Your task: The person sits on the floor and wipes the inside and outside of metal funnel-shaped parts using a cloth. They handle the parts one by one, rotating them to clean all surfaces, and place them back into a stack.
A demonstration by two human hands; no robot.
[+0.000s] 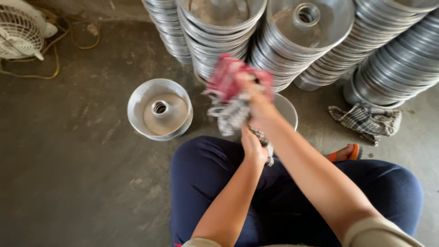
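The right hand (257, 98) is raised and clenched around a red-and-white checked cloth (231, 89), which is blurred with motion and hangs partly loose below the fist; the left hand (253, 147) sits lower, just above the knees, closed on the trailing end of that same cloth near a grey patterned strip (264, 142). Both hands hover over a shiny metal pan (288, 112) whose rim peeps out from behind the right forearm, resting on the concrete floor (73, 174) just in front of the person's dark blue trousers (206, 169). To handle the cloth well, it seems wise to gather the loose folds into a firm pad so no tail drags, and to keep the lower hand steady as an anchor while the upper one works. Outward to the left lies a short stack of ring-shaped metal moulds (159, 109) with a central tube, apart from the rest. Behind stand tall leaning stacks of the same moulds (302, 41): five stacks can be counted along the top of the view, though the number of pieces in each is too many to tell. One second checked cloth (366, 121), grey and white, lies crumpled on the floor at the right, near one orange sandal (344, 153). One white fan (20, 29) and a yellowish cord (50, 68) sit in the far left corner
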